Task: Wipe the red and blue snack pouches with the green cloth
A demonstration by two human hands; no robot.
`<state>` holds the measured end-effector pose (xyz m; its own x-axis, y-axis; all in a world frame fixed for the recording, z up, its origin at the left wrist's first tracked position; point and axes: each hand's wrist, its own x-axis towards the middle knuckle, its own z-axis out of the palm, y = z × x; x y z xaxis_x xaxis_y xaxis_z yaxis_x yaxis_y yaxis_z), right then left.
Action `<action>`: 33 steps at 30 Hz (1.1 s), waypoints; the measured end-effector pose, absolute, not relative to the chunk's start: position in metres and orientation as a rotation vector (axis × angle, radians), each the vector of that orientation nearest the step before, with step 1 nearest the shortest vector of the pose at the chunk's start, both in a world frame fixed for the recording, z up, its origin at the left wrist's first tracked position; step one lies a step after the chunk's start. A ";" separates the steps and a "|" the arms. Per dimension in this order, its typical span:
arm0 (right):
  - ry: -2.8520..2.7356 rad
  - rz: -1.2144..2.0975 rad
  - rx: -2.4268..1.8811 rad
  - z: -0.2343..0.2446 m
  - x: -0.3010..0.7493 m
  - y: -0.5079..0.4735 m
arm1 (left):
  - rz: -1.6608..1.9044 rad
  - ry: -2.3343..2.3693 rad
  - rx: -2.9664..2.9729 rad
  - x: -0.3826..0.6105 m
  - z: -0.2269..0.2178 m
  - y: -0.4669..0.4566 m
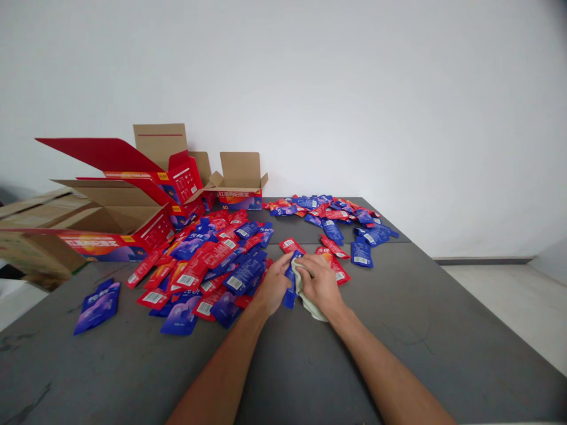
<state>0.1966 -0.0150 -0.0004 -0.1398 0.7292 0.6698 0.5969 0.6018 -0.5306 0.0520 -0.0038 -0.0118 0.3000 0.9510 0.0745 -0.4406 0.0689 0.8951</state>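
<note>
A blue pouch (289,295) is gripped along its left edge by my left hand (275,285), just above the dark tabletop. My right hand (319,282) is closed on a pale cloth (312,308) and presses it against the pouch's right side near the top. Part of the pouch is hidden behind the cloth and fingers. To the left of my left hand lies a heap of red and blue pouches (208,265). Several red pouches (335,247) lie just beyond my right hand.
Open red cartons (148,239) stand on the left, with another open carton (239,199) at the back. A second pile of pouches (330,209) lies at the table's far end. One blue pouch (98,307) sits apart at left. The grey table (420,336) meets a white wall (398,118).
</note>
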 end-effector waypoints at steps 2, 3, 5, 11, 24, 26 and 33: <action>-1.919 0.214 -1.031 -0.003 0.193 -0.016 | 1.219 0.657 0.968 0.049 -0.012 -0.001; -1.957 0.240 -1.008 -0.004 0.191 -0.017 | 1.248 0.653 0.954 0.048 -0.012 0.000; -2.002 0.280 -0.978 -0.006 0.189 -0.018 | 1.297 0.646 0.906 0.047 -0.009 0.002; -1.856 0.332 -1.030 0.001 0.190 -0.023 | 1.435 0.768 0.714 0.051 -0.003 0.006; -1.564 0.413 -1.220 0.007 0.201 -0.020 | 1.525 0.997 0.922 0.050 -0.009 0.002; -1.592 0.399 -1.165 0.009 0.195 -0.025 | 1.513 1.006 0.979 0.052 -0.009 0.001; -1.570 0.307 -1.142 0.009 0.193 -0.023 | 1.298 0.757 0.872 0.061 0.003 -0.002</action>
